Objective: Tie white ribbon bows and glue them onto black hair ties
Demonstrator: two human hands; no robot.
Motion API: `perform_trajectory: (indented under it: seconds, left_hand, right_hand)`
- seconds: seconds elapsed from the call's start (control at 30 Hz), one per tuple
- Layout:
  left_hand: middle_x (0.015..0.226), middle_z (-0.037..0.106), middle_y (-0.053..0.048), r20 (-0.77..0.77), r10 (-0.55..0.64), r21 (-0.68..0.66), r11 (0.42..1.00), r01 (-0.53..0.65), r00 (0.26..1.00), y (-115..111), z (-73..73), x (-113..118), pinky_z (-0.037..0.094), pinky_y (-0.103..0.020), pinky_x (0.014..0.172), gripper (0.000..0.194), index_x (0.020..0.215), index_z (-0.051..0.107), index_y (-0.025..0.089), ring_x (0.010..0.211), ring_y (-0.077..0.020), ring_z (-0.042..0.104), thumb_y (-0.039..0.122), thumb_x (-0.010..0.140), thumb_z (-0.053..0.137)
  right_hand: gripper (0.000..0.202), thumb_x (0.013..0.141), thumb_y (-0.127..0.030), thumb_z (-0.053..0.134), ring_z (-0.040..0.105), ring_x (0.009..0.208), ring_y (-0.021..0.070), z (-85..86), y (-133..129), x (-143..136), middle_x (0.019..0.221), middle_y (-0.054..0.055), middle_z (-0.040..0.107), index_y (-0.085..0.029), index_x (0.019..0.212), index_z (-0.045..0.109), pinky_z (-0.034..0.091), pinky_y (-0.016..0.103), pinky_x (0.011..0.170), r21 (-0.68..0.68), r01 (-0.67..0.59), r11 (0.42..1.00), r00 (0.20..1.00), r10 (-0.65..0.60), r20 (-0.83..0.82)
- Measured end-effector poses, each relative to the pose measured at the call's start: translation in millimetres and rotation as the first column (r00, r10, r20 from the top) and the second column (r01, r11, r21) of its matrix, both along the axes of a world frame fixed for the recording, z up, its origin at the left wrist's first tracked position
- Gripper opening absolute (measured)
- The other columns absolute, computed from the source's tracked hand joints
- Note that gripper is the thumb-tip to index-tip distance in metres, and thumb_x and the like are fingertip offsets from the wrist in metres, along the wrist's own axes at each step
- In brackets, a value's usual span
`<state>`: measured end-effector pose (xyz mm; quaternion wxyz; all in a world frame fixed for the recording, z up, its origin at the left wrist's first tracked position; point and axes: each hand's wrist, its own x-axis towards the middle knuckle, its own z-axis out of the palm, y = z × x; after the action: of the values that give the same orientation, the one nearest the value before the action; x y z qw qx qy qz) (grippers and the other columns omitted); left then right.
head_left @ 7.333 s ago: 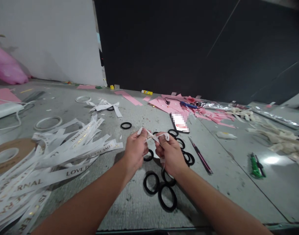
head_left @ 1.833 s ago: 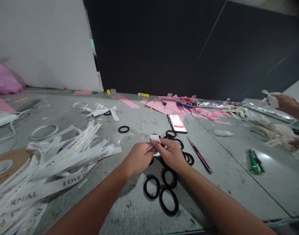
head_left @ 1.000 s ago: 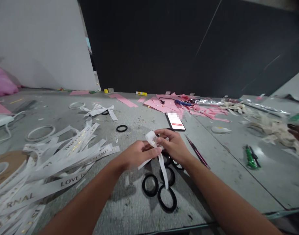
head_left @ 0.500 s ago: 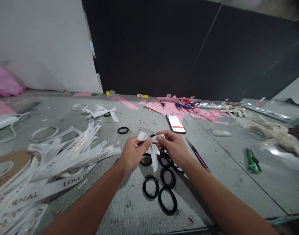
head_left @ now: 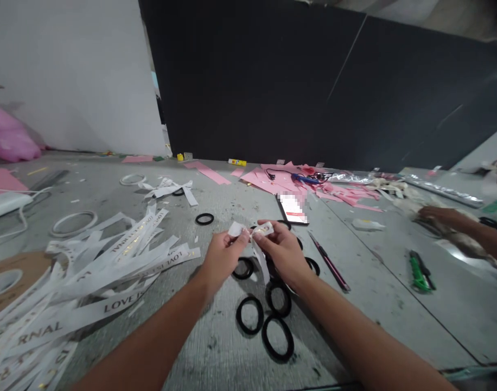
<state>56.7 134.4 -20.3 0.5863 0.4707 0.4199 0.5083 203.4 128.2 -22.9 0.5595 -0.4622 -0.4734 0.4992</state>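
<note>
Both my hands meet near the middle of the table, pinching a white ribbon (head_left: 261, 262) whose tail hangs down between them. My left hand (head_left: 224, 251) grips its left part, with a short white end sticking up past the fingertips. My right hand (head_left: 287, 252) closes on the right part, where another short end with gold print shows. Below and around the hands lie several black rings (head_left: 278, 338); some are partly hidden by my right hand. One more black ring (head_left: 204, 219) rests to the left of my left hand.
Printed white ribbons (head_left: 122, 301) and a cardboard roll (head_left: 32, 269) cover the left. A phone (head_left: 293, 209), pink paper (head_left: 268, 176), a pen (head_left: 330, 263), a white tube (head_left: 368, 224) and a green cutter (head_left: 419, 271) lie beyond or right. Another person's hand (head_left: 444, 217) reaches in at right.
The short ribbon end at my right hand has turned to show more print, and the hanging tail has shifted slightly right. Another person's arm has entered at the right edge.
</note>
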Motion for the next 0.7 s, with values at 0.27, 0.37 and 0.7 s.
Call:
perform_trajectory:
  seconds: [0.27, 0.37, 0.7]
  left_hand:
    - [0.075, 0.072, -0.005, 0.159, -0.008, -0.093, 0.995, 0.023, 0.987, 4, -3.5, 0, 0.047, -0.025, 0.065, 0.038, 0.095, 0.075, 0.013, 0.068, -0.0159, 0.063, 0.044, 0.072, 0.072]
    - [0.079, 0.072, -0.004, 0.106, 0.004, -0.071, 0.997, 0.004, 0.994, 2, 1.8, -2, 0.045, -0.023, 0.063, 0.036, 0.097, 0.076, 0.015, 0.070, -0.0143, 0.061, 0.035, 0.068, 0.075]
    - [0.075, 0.070, -0.004, 0.056, 0.055, 0.055, 0.997, -0.058, 0.997, 3, 0.1, -3, 0.047, -0.027, 0.070, 0.031, 0.074, 0.071, 0.014, 0.072, -0.0172, 0.063, 0.045, 0.075, 0.070]
  right_hand:
    - [0.065, 0.068, -0.037, 0.081, 0.058, 0.065, 0.0133, 5.8, -6, -4, 0.077, -0.003, 0.065, -0.022, 0.123, 0.051, 0.045, 0.026, 0.061, -0.036, -0.006, 0.999, 1.000, 0.006, -0.001]
    - [0.066, 0.067, -0.036, 0.082, 0.059, 0.068, 0.0130, 2.9, -5, -2, 0.081, -0.002, 0.066, -0.023, 0.125, 0.052, 0.046, 0.026, 0.063, -0.022, -0.011, 1.000, 1.000, 0.011, -0.005]
    - [0.061, 0.067, -0.032, 0.082, 0.063, 0.072, 0.0146, 4.2, -8, -5, 0.087, -0.001, 0.069, -0.025, 0.119, 0.052, 0.049, 0.030, 0.074, -0.003, -0.067, 0.998, 0.997, 0.067, -0.026]
